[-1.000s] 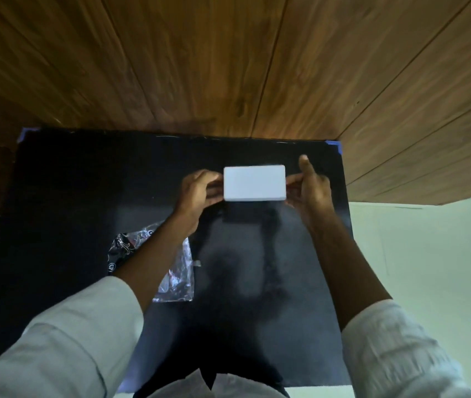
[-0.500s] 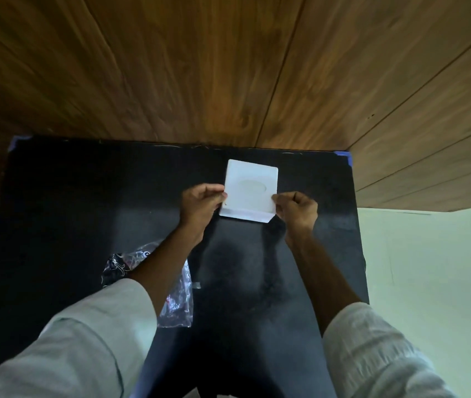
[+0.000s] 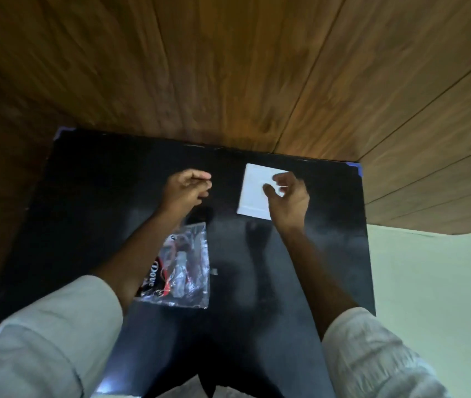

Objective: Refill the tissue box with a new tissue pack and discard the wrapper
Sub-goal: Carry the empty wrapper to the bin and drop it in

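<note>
The white tissue box (image 3: 253, 193) rests on the black counter (image 3: 99, 182) under the right hand (image 3: 287, 196), whose fingers (image 3: 281, 178) are spread apart; the left hand (image 3: 184, 189), loosely curled and empty, is well apart from it.

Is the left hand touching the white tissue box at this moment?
Apart. The head view shows the left hand well clear of the white tissue box, with bare black table between them; only the right hand overlaps the box.
</note>
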